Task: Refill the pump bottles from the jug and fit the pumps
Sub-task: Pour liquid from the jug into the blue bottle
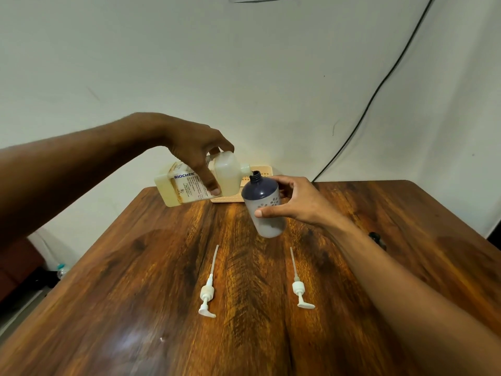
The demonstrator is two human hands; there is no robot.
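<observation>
My left hand [199, 156] grips a pale yellow jug [227, 173] with a BIOCHEK label, tipped on its side above the far part of the table. Its spout touches the open neck of a dark blue and grey pump bottle [261, 198]. My right hand [294, 203] holds that bottle off the table, tilted toward the jug. Two white pumps with long dip tubes lie flat on the wood: one on the left [207, 293], one on the right [299, 289].
A cream perforated tray [260, 172] sits behind the jug at the far edge of the wooden table [162, 280]. A small dark object [376, 238] shows behind my right forearm. A black cable [379, 85] runs down the wall.
</observation>
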